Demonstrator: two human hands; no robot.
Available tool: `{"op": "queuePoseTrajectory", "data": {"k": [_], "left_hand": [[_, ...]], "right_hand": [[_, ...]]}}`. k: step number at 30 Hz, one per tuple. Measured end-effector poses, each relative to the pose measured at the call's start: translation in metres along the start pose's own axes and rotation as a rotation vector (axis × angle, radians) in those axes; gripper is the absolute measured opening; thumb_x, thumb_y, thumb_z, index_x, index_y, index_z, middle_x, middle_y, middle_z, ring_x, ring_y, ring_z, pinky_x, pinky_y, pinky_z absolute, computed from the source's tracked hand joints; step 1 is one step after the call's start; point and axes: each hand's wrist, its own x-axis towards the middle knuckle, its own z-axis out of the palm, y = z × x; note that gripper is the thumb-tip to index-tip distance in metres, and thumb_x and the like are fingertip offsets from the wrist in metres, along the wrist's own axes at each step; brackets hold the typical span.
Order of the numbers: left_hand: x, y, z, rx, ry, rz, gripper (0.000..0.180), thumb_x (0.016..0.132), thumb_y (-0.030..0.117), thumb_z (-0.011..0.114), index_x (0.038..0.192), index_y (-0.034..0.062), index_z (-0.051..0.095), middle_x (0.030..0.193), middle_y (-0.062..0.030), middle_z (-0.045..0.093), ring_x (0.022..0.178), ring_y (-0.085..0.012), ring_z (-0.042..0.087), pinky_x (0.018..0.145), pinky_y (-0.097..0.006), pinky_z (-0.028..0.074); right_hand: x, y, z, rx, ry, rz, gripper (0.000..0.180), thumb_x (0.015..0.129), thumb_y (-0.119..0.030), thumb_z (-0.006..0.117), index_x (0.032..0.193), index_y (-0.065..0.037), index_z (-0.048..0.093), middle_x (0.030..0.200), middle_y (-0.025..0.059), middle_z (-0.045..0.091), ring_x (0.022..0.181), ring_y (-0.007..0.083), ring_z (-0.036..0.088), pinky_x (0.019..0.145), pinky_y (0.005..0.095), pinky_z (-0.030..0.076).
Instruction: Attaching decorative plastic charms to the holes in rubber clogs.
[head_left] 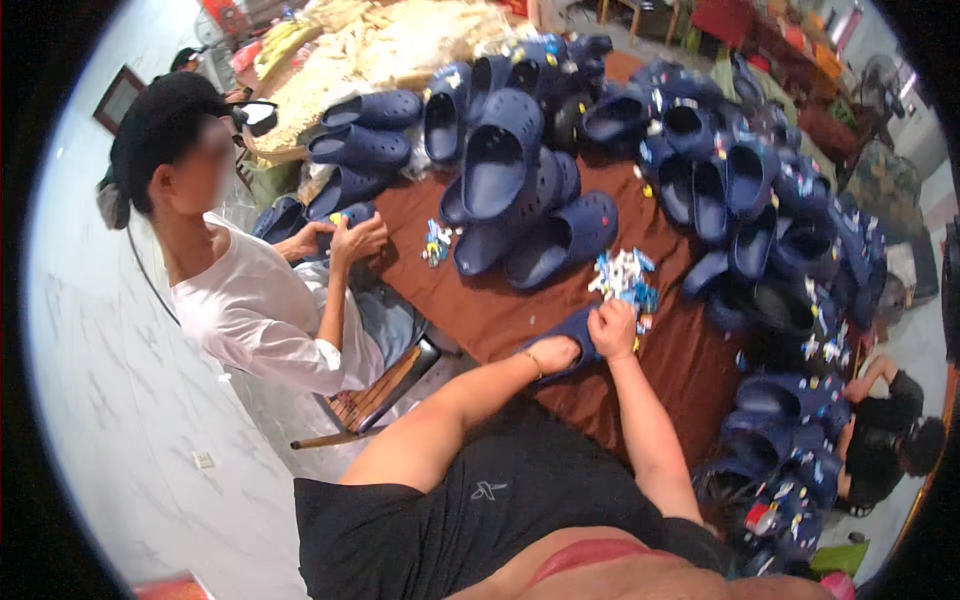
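A navy-blue clog [575,330] lies at the near edge of the brown cloth. My left hand [553,354] reaches into its foot opening and grips it, the fingers partly hidden inside. Against the clog's right side my right hand [612,328] is closed, fingertips pressed together; whatever they hold cannot be seen. Just beyond that hand is a heap of small white, blue and yellow shoe charms [625,275]. Beyond the heap, to its left, sits another navy clog [568,240] with a red charm on it.
Stacked clogs [500,150] rise from the brown cloth [420,225], and a long pile of clogs [750,190] fills the right. A co-worker [270,280] at left holds a clog in both hands; another person [880,430] is at far right. A smaller charm heap [436,242] lies left.
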Motion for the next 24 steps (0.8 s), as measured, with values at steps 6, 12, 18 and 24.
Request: {"op": "queuePoseTrajectory", "data": {"k": [6,12,18,24], "left_hand": [[0.004,-0.004,0.006,-0.084,-0.095,-0.167,0.022,0.08,0.015,0.047,0.074,0.0031,0.064,0.079,-0.0212,0.065,0.073,-0.0369,0.063,0.065,-0.047,0.05],[0.002,-0.009,0.002,-0.042,0.072,-0.083,0.022,0.082,0.015,0.045,0.079,0.0028,0.063,0.084,-0.0225,0.064,0.08,-0.0373,0.062,0.072,-0.047,0.049],[0.0,-0.001,-0.004,-0.041,0.115,-0.076,0.025,0.079,0.018,0.047,0.086,0.0041,0.067,0.088,-0.0227,0.065,0.077,-0.0371,0.064,0.075,-0.047,0.051],[0.0,-0.001,-0.004,-0.132,0.023,-0.026,0.022,0.076,0.019,0.05,0.076,0.0025,0.065,0.079,-0.0215,0.064,0.071,-0.037,0.062,0.068,-0.046,0.05]], "right_hand": [[-0.005,0.015,0.006,0.258,0.212,0.201,0.038,0.083,-0.019,0.061,0.053,-0.001,0.047,0.058,0.0185,0.05,0.056,0.0344,0.049,0.053,0.0441,0.034],[0.011,0.04,-0.014,0.289,0.311,0.644,0.034,0.088,-0.029,0.054,0.069,-0.001,0.06,0.072,0.0156,0.06,0.07,0.0314,0.057,0.066,0.0414,0.042],[-0.015,0.015,-0.023,-0.119,0.009,0.0,0.016,0.083,-0.022,0.057,0.085,-0.007,0.063,0.091,0.0105,0.063,0.091,0.0303,0.056,0.079,0.0418,0.041],[-0.01,-0.001,-0.026,-0.123,0.055,-0.067,0.011,0.081,-0.018,0.058,0.081,-0.008,0.056,0.086,0.0115,0.054,0.084,0.0318,0.05,0.075,0.0436,0.038]]}}
